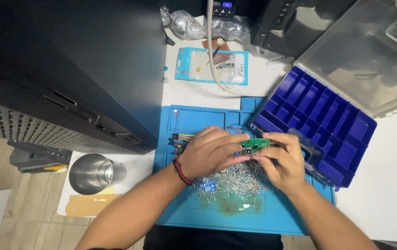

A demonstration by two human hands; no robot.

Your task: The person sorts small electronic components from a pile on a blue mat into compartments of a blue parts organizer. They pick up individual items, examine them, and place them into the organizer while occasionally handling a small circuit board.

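Both hands meet over a blue work mat [194,118]. My left hand [210,153] and my right hand [284,159] pinch a small green circuit board [254,144] between their fingertips, left hand on its left end, right hand on its right end. Coloured ribbon wires [184,137] trail from under my left hand toward the mat's left side. Beneath the hands lies a heap of thin metal component leads [235,180] with a small blue part [207,186] among them.
A blue compartment organiser box [319,115] with a clear open lid [370,51] stands right of the mat. A steel cup [94,172] sits at the left. A large black case [69,69] fills the upper left. A blue-edged plastic pouch [212,65] and crumpled clear bags [194,25] lie behind.
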